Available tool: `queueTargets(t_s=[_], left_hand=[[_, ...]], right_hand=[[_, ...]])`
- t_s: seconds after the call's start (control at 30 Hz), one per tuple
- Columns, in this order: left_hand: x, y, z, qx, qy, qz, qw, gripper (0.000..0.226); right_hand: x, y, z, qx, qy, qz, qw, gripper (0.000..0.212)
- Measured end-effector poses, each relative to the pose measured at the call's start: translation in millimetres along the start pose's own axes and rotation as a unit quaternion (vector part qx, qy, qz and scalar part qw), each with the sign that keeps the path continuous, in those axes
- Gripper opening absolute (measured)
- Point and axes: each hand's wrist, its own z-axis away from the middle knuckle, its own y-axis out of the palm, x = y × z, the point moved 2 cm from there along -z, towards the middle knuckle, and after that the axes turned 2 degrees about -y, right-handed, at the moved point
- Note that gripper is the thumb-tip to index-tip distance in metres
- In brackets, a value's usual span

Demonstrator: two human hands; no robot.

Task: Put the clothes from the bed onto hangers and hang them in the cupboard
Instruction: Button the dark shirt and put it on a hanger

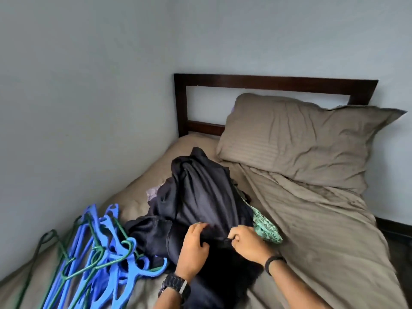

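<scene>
- So, both hands are on the dark garment (200, 197), which is heaped in the middle of the bed (323, 241) on the taupe striped sheet.
- Left hand (194, 248) has its fingers curled into the fabric near the hem, gripping a fold. Chunky black watch (175, 286) on that wrist.
- Right hand (247, 240) pinches the same dark cloth just beside the left one, thumb and fingers closed on the edge. Thin black band (270, 263) on that wrist.
- A green patterned cloth (266, 227) pokes out from under the dark pile on the right, touching it, and a bit of greyish fabric (152, 192) shows at the far left side.
- Tangle of blue and green hangers (100, 253) lies on the bed's left side by the wall, its near edge overlapping the dark cloth.
- Pillow (301, 139) leans against the dark wooden headboard (267, 82), just past the pile.
</scene>
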Motion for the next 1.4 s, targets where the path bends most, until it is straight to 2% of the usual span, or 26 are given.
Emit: queueTargets(t_s=[0.07,0.13,0.2,0.27,0.33,0.4,0.5,0.6,0.63,0.7,0.73,0.8,0.87,0.9,0.93,0.97,1.03,1.07,1.1,1.13,1.17,1.23,1.27,1.33,1.37,1.4], left_hand=[[-7.5,-7.0,-0.8,-0.029,-0.003,0.023,0.999,0.051],[-12.7,-14.5,-3.7,-0.070,-0.092,0.095,0.989,0.052],[-17.0,-14.2,-12.2,-0.077,-0.204,0.162,0.962,0.074],[-21.5,-11.7,-22.5,-0.064,-0.222,0.122,0.965,0.090],[-26.2,-7.4,-29.6,-0.031,-0.211,0.045,0.976,0.080],[-31.7,-3.7,-30.4,-0.006,-0.213,0.031,0.977,0.062],[-45.3,-1.9,-23.7,-0.007,-0.187,0.041,0.982,0.049],[-55.7,1.0,-7.2,0.001,-0.164,0.032,0.986,0.044],[-59.7,2.7,0.0,0.015,-0.151,0.022,0.988,0.043],[-70.5,7.8,15.1,0.086,-0.098,0.010,0.991,0.035],[-74.6,12.4,24.5,0.146,-0.069,0.012,0.987,0.029],[-84.8,22.3,42.1,0.283,-0.034,0.007,0.959,0.023],[-89.1,24.7,51.1,0.375,-0.057,0.009,0.925,0.017],[-90.4,23.6,50.9,0.373,-0.072,0.018,0.925,0.013],[-90.6,22.5,47.2,0.329,-0.082,0.042,0.940,0.015],[-91.6,19.0,40.6,0.250,-0.092,0.082,0.960,0.019],[-95.9,6.4,24.8,0.049,-0.085,0.166,0.981,0.021],[-97.0,-1.9,14.6,-0.055,-0.035,0.151,0.986,0.016],[-98.2,-8.6,3.8,-0.128,0.013,0.078,0.989,0.011],[-97.5,-13.5,-8.2,-0.173,0.038,-0.002,0.984,0.023],[-93.7,-16.5,-21.6,-0.181,0.028,-0.070,0.981,0.043],[-84.2,-19.5,-46.3,-0.098,-0.058,-0.111,0.987,0.080],[-77.0,-16.3,-55.2,-0.032,-0.087,-0.108,0.990,0.087],[-71.0,-3.7,-57.8,0.117,-0.084,-0.121,0.982,0.076],[-69.3,5.2,-50.8,0.170,-0.075,-0.143,0.972,0.067],[-66.4,12.8,-41.8,0.191,-0.068,-0.163,0.965,0.059]], right_hand=[[3.3,-22.3,7.7,0.015,0.025,-0.037,0.999,0.031],[0.9,-32.5,21.0,0.089,0.042,-0.019,0.995,0.038],[-9.1,-33.5,36.3,0.196,0.066,0.024,0.978,0.036],[-19.8,-30.6,48.3,0.245,0.104,0.044,0.963,0.035],[-28.2,-28.8,52.1,0.227,0.129,0.043,0.964,0.032],[-31.0,-29.0,48.8,0.183,0.136,0.032,0.973,0.029],[-21.9,-35.9,30.0,0.057,0.119,-0.065,0.989,0.023],[-3.7,-38.5,5.8,-0.057,0.076,-0.163,0.982,0.011],[3.4,-36.6,-0.5,-0.072,0.076,-0.189,0.976,0.005],[11.3,-28.8,-13.4,-0.073,0.096,-0.212,0.970,0.034],[13.5,-23.9,-17.5,-0.057,0.101,-0.205,0.972,0.049],[8.9,-14.4,-21.2,-0.013,0.114,-0.151,0.982,0.065],[-6.0,-9.0,-18.2,0.019,0.134,-0.111,0.985,0.066],[-16.1,-8.6,-15.2,0.023,0.136,-0.109,0.984,0.063],[-28.6,-11.3,-11.0,0.020,0.135,-0.115,0.984,0.057],[-39.2,-15.3,-6.8,0.019,0.124,-0.124,0.984,0.046],[-59.1,-22.1,0.5,0.025,0.089,-0.150,0.984,0.026],[-63.4,-26.7,6.9,0.041,0.085,-0.159,0.983,0.022],[-67.1,-31.6,13.0,0.070,0.093,-0.166,0.979,0.027],[-68.6,-36.9,18.9,0.107,0.102,-0.153,0.977,0.036],[-73.1,-38.7,22.6,0.142,0.105,-0.133,0.975,0.044],[-84.6,-43.0,28.3,0.201,0.130,-0.079,0.968,0.050],[-85.4,-50.1,32.3,0.218,0.156,-0.056,0.962,0.050],[-86.5,-63.4,38.1,0.235,0.185,-0.013,0.954,0.046],[-87.0,-68.8,41.1,0.245,0.187,0.008,0.951,0.043],[-85.6,-74.4,44.4,0.261,0.190,0.033,0.946,0.039]])
